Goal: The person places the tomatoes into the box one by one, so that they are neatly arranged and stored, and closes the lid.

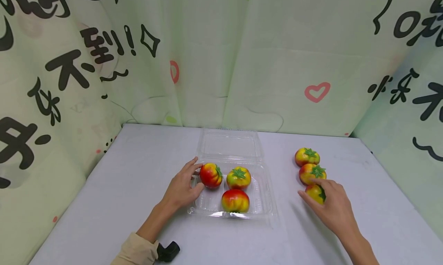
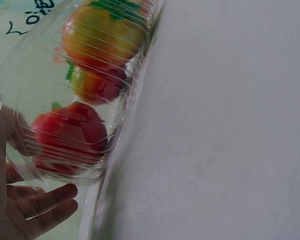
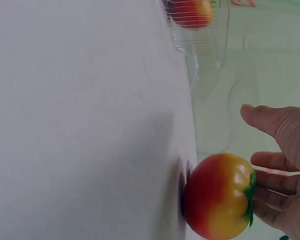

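Note:
An open clear plastic clamshell container (image 1: 261,203) lies on the table and holds a red toy tomato (image 1: 210,175), a yellow-red one (image 1: 238,178) and another (image 1: 235,200) at its front. My left hand (image 1: 183,188) rests at the container's left edge beside the red tomato, fingers loosely extended in the left wrist view. To the right, three more toy tomatoes stand in a row: a far one (image 1: 306,157), a middle one (image 1: 311,174) and a near one (image 1: 315,194). Over the near one hovers my right hand (image 1: 332,207), thumb and fingers apart; it partly hides that tomato.
The container's lid (image 1: 230,144) is folded back toward the curtain (image 1: 270,65), which has printed lettering and hearts and surrounds the table. A black wrist strap piece (image 1: 168,252) shows at the left sleeve (image 1: 136,251). White table surface (image 1: 283,234) lies between container and row.

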The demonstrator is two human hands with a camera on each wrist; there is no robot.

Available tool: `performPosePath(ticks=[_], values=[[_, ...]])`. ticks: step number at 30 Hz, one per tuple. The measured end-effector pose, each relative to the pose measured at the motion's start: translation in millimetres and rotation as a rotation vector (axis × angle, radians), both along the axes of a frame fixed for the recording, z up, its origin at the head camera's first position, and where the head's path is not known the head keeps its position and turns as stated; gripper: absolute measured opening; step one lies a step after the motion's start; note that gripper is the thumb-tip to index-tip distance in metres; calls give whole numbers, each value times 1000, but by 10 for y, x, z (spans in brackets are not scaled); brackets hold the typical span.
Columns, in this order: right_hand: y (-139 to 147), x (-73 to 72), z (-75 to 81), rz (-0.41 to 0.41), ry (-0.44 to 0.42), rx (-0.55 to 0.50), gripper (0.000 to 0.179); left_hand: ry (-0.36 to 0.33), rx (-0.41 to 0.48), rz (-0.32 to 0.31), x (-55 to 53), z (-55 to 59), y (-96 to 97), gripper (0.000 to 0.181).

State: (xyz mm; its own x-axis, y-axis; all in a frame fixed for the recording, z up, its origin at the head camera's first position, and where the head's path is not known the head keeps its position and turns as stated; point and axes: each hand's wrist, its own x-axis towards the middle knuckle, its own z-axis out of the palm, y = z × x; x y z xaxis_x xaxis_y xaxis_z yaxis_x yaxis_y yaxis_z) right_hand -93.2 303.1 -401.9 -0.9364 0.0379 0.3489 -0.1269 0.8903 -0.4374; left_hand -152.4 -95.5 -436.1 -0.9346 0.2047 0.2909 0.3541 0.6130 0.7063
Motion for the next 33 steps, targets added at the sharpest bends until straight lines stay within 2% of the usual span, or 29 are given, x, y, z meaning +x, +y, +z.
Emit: performPosePath(ticks=[12, 24, 33], values=[[143, 13, -35, -61, -89, 31, 57, 8, 6, -6, 2, 1, -8, 58], [216, 10, -61, -73, -88, 21, 59, 6, 2, -2, -3, -5, -3, 57], [211, 25, -59, -90, -55, 37, 58, 6, 5, -6, -4, -3, 2, 56]])
